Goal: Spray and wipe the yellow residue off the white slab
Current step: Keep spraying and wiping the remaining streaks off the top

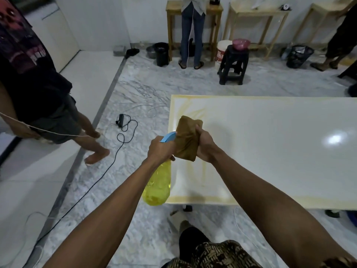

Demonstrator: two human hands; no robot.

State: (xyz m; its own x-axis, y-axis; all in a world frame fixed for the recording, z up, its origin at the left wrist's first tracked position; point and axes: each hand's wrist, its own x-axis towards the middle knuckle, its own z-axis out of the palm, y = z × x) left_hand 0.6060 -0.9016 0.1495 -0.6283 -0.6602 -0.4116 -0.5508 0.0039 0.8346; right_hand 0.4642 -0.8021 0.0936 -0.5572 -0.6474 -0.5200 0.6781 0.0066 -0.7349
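now brown cloth (188,139) within right fingers (199,130)

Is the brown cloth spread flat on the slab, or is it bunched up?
Bunched up. The right hand grips the brown cloth in a crumpled wad, held above the white slab, not laid flat.

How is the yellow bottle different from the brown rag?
The spray bottle is see-through bright yellow with a blue top; the cloth is dull brown. The bottle is smooth and rounded; the cloth is bunched and wrinkly. The left hand grips the bottle; the right hand grips the cloth.
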